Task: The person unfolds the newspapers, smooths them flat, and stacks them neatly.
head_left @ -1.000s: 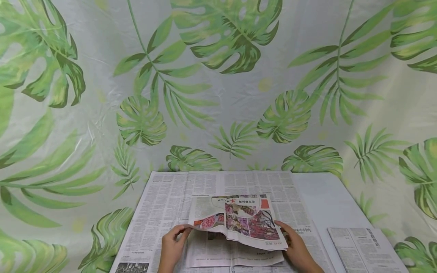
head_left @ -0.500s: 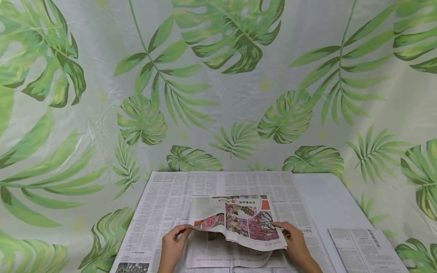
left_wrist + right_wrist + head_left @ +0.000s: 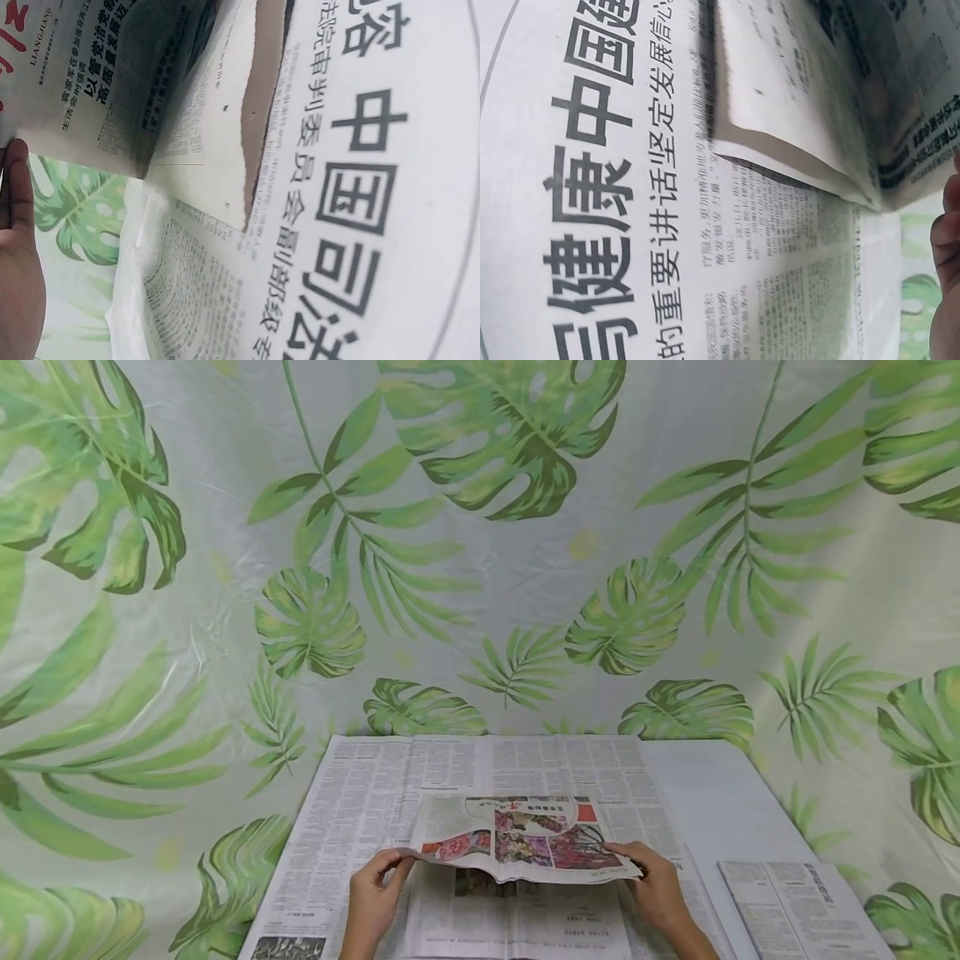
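Observation:
A folded newspaper with colour flower photos lies in the middle of the head view, its upper pages raised along the near edge. My left hand pinches the raised near-left corner between thumb and fingers. At the near-right corner my right hand grips the same pages, index finger on top. Beneath them the lower pages lie flat, shaded by the lifted part. In the left wrist view, my left-hand fingers show at the edge of the raised sheet. The right wrist view shows part of my right hand beside the fold.
Large spread newspaper sheets cover most of the white table. Another folded newspaper lies at the near right. A leaf-patterned curtain hangs behind the table and at both sides.
The near edge of the upper pages has risen, showing more of the lower pages. My right hand has moved slightly up with its corner; my left hand keeps its pinch.

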Tool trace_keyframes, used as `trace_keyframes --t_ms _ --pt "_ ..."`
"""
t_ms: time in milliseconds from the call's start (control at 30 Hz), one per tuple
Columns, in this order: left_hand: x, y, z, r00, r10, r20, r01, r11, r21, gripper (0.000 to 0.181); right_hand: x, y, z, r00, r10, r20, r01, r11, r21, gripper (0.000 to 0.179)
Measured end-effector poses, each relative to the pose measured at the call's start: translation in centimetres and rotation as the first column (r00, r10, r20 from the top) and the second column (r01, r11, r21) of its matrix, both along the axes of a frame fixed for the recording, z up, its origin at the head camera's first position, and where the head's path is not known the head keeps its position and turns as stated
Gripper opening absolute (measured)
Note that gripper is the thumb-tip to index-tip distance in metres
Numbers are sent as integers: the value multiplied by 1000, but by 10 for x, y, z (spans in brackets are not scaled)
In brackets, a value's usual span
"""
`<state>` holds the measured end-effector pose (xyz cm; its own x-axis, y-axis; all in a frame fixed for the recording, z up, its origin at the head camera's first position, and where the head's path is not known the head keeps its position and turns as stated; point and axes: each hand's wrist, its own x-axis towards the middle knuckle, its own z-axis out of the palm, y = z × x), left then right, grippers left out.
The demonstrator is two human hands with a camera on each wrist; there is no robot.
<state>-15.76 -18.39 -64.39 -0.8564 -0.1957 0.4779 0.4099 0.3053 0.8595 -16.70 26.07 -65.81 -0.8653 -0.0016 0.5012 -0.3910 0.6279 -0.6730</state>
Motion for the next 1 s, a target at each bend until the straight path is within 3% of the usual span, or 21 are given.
trace_keyframes --t_ms 100,300,567,767,1000 --pt "0 1 3 1000 5 -10 -4 999 33 16 2 2 3 1000 3 -10 -3 1000 5 52" --pt "3 3 12 998 69 7 -70 997 32 16 4 3 6 999 16 -45 -16 1000 -4 45" --pt "5 -5 27 1000 10 -19 -10 1000 12 22 8 3 14 999 12 -46 -14 999 -33 43" --pt "3 -12 35 993 -15 -116 8 998 -58 20 12 3 22 997 53 -50 -57 996 -76 33" --pt "4 -9 50 989 69 -131 -79 994 -72 21 15 2 38 996 67 -66 -72 995 -70 21"
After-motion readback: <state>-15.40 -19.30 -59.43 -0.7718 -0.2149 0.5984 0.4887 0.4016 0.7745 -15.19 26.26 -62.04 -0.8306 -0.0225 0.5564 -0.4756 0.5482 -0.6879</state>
